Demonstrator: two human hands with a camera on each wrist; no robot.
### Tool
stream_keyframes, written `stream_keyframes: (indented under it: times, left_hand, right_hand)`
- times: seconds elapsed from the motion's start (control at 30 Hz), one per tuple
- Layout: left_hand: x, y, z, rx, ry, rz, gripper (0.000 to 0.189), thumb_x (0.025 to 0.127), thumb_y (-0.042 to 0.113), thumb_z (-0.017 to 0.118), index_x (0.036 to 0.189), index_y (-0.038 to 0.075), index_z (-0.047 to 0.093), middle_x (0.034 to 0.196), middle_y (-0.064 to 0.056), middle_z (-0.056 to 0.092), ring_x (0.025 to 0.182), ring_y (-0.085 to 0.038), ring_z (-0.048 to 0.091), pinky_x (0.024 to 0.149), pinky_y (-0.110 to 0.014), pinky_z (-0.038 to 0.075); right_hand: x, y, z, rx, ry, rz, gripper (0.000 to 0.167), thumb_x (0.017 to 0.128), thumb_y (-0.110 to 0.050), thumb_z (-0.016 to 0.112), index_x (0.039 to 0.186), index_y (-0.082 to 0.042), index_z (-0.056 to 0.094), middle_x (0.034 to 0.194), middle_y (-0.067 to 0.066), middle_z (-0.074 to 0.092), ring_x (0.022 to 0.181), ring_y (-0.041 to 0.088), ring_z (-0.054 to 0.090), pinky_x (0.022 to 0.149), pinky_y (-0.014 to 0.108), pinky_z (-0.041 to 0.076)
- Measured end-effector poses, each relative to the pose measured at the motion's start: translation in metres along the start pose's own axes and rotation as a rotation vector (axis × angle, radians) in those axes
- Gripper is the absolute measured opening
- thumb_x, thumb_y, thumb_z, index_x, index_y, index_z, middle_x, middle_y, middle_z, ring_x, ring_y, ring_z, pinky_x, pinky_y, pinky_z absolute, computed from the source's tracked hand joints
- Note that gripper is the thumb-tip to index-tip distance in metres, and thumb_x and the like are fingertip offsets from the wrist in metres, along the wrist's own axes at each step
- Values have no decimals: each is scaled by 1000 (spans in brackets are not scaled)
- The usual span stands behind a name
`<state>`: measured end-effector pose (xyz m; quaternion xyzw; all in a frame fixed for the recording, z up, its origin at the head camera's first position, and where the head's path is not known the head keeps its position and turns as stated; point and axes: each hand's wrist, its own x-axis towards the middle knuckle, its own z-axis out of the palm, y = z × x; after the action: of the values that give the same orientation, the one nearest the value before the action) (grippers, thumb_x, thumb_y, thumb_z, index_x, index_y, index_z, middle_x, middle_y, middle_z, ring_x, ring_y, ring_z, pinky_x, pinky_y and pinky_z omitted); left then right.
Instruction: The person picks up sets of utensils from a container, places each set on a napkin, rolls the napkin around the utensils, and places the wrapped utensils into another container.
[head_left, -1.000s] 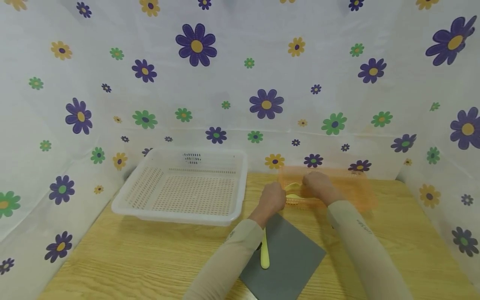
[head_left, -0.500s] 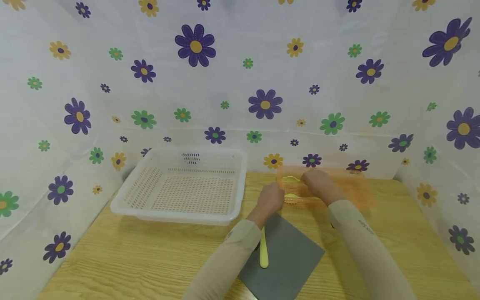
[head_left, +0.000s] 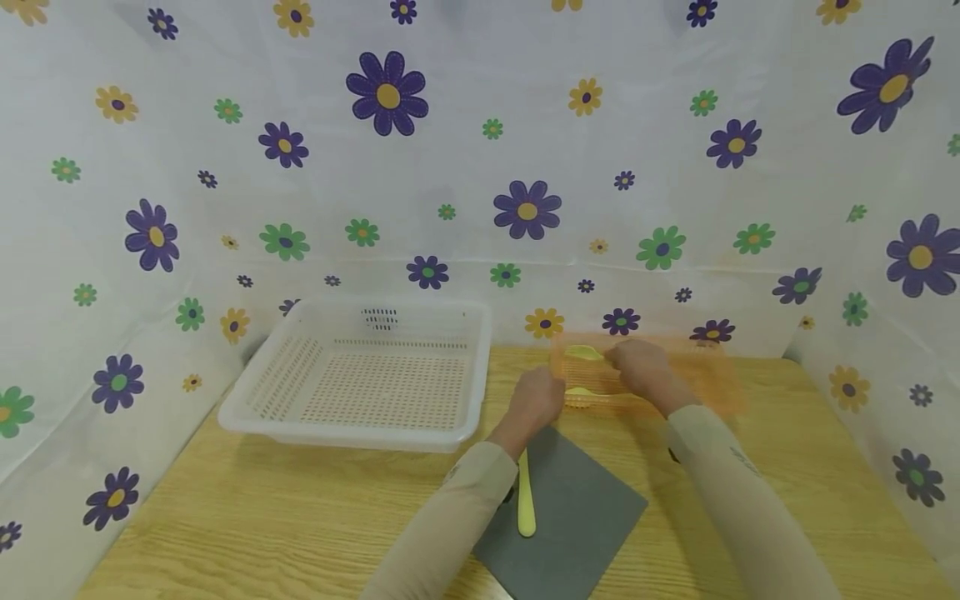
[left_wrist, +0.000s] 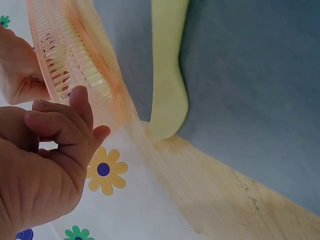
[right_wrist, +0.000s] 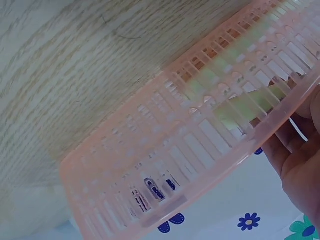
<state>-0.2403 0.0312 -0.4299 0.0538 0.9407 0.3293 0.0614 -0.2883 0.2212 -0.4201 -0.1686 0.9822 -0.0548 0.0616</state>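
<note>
In the head view my left hand [head_left: 536,398] grips the left end of the orange slatted basket [head_left: 697,392]. Its curled fingers show beside that end in the left wrist view. My right hand [head_left: 643,372] reaches over the basket and pinches a pale yellow utensil [head_left: 582,352] by one end, along the far side. A second yellow utensil [head_left: 581,391] lies along the near side, partly behind the basket wall. Another yellow utensil [head_left: 527,504] with a rounded end lies on the dark grey mat [head_left: 585,508], its far end hidden by the left wrist.
A large white perforated basket [head_left: 465,433] stands to the left on the wooden table [head_left: 262,517]. Behind everything hangs a white flower-print sheet [head_left: 450,158], which also encloses both sides. The grey mat lies in front of the orange basket, beneath the left forearm.
The utensil in my right hand has moved back toward the basket's far side and now lies flatter. My left hand stays at the basket's end. The head view has shifted slightly.
</note>
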Motion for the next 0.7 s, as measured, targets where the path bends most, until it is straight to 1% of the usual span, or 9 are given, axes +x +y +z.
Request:
stream_keyframes:
  times: [0.1, 0.13, 0.2, 0.23, 0.33, 0.37, 0.43, 0.53, 0.7]
  left_hand:
    - [-1, -2, -2, -20, 7, 3, 46, 103, 15, 44, 57, 13, 41, 52, 1, 36, 45, -13, 32, 43, -26, 28]
    - [-2, -2, -3, -26, 11, 2, 45, 103, 15, 44, 58, 13, 41, 53, 1, 36, 45, -14, 33, 44, -26, 29]
    - [-2, -3, -4, -35, 21, 6, 45, 102, 14, 43, 57, 13, 40, 53, 1, 36, 45, -14, 32, 44, -26, 28]
    - [-3, -4, -4, -36, 24, 8, 45, 101, 14, 43, 57, 13, 40, 52, 1, 36, 45, -14, 32, 44, -26, 28]
    - [-3, -4, -4, -33, 27, 6, 45, 100, 13, 43, 56, 13, 39, 52, 1, 35, 44, -13, 31, 43, -26, 28]
    - [-3, -4, -4, -36, 24, 5, 45, 100, 13, 43, 55, 14, 39, 51, 2, 35, 44, -13, 31, 43, -26, 28]
    - [-4, -2, -5, -29, 17, 4, 45, 100, 12, 42, 55, 14, 39, 51, 2, 35, 43, -13, 31, 42, -25, 28]
    - [-5, 0, -6, -22, 5, 12, 43, 98, 10, 43, 55, 14, 40, 51, 2, 36, 43, -12, 32, 42, -25, 28]
    - [-10, 4, -9, -6, -1, 28, 39, 94, 5, 47, 57, 13, 40, 52, 2, 35, 43, -12, 32, 41, -24, 27]
  right_hand:
    - [-3, 0, -3, 13, 22, 7, 34, 89, 11, 59, 118, -3, 70, 112, 18, 71, 101, 35, 67, 87, 45, 55]
    - [-4, 0, -4, 16, 33, 13, 33, 89, 10, 58, 116, -4, 70, 110, 17, 71, 97, 33, 67, 85, 44, 55]
    - [-5, -1, -7, 13, 54, 12, 25, 90, 9, 57, 106, -4, 71, 98, 14, 72, 85, 28, 65, 76, 39, 56]
    - [-6, -2, -7, 18, 67, 10, 22, 90, 8, 56, 101, -5, 70, 95, 13, 71, 81, 26, 64, 74, 38, 55]
    - [-9, -4, -8, 35, 120, 7, 17, 91, 6, 56, 94, -6, 67, 85, 9, 67, 72, 22, 57, 66, 34, 51]
    - [-10, -5, -9, 47, 139, 4, 15, 92, 5, 56, 93, -6, 65, 81, 7, 64, 71, 21, 55, 64, 33, 49]
    - [-12, -7, -8, 68, 178, -3, 12, 93, 3, 57, 94, -6, 65, 81, 7, 64, 70, 21, 55, 63, 33, 48]
    - [-16, -9, -9, 124, 228, -5, 11, 94, 1, 55, 91, -4, 64, 75, 6, 59, 67, 21, 52, 58, 31, 43]
    - [-23, -14, -9, 232, 338, -3, 14, 98, -4, 53, 92, -3, 65, 76, 7, 59, 68, 22, 52, 60, 33, 42]
